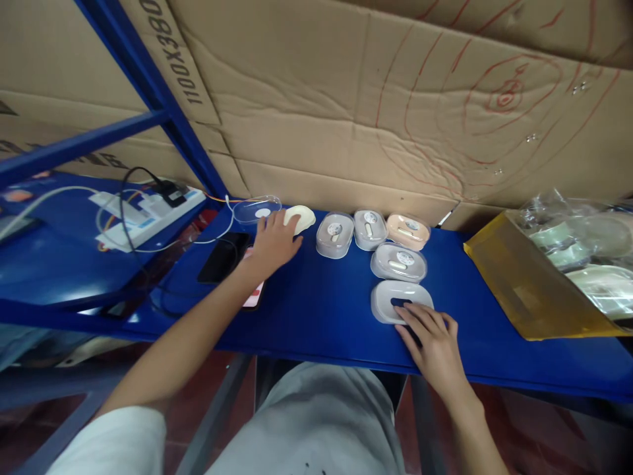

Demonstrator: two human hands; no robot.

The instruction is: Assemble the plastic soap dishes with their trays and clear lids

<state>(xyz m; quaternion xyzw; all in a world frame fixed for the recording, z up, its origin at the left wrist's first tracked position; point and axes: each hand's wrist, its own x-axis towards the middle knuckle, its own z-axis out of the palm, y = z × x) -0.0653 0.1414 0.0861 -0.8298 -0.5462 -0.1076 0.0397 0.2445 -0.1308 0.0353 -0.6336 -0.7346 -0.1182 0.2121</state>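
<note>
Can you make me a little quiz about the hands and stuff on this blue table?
1. True or false: the right hand is touching the box closest to the front edge of the table.
2. What are the left hand's fingers at? A) the power strip B) the cream dish C) the peach box
3. Fill in the colour: the rings drawn on the cardboard are ____.

Key: 1 true; 2 B; 3 red
</note>
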